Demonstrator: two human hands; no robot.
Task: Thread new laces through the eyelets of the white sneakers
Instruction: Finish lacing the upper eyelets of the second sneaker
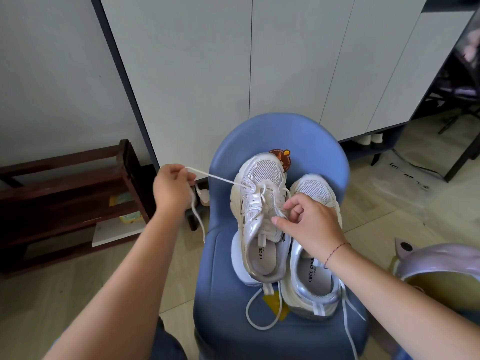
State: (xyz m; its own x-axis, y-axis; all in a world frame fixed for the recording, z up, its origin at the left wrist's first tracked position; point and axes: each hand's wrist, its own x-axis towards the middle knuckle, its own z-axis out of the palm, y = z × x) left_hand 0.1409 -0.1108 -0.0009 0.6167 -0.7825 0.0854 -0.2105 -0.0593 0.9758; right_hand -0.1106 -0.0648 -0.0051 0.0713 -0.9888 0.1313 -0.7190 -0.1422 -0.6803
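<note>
Blue chair (223,255) under sneaker (262,178), lace (215,176) taut out to left fingers (189,175).

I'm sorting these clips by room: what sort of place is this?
Probably a home entryway: tall pale cabinet doors with shoes tucked beneath, a dark wooden rack, and white sneakers on a blue padded chair.

Left sneaker (262,178) partly laced, lace (220,178) taut leftward; right sneaker (314,190) touching beside, both on chair (280,131).
</note>
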